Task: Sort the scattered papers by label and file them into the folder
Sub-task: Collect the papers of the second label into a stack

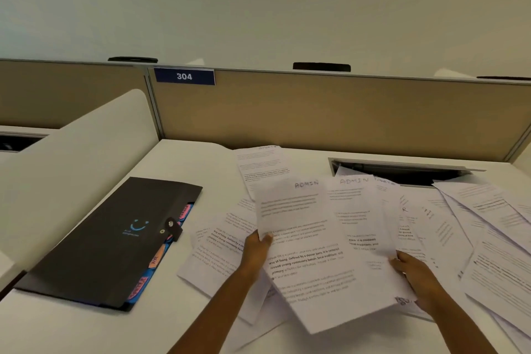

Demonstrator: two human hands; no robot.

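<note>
While the folder [112, 241] lies shut on the desk [184, 161] to the left, its coloured tabs showing, the sorting step looks to be in hand: the left hand [257, 247] pinches one sheet headed ADMIN [290, 210], and the right hand [411, 270] grips a second ADMIN sheet [356, 218] by its lower edge. Loose papers [488, 227] spread underneath and to the right. Next, I judge, the two want stacking together before filing.

Closed black folder [109, 241] lying flat, coloured tabs protruding; printed white papers [431, 227] scattered overlapping beside it, 2 headed ADMIN.
</note>
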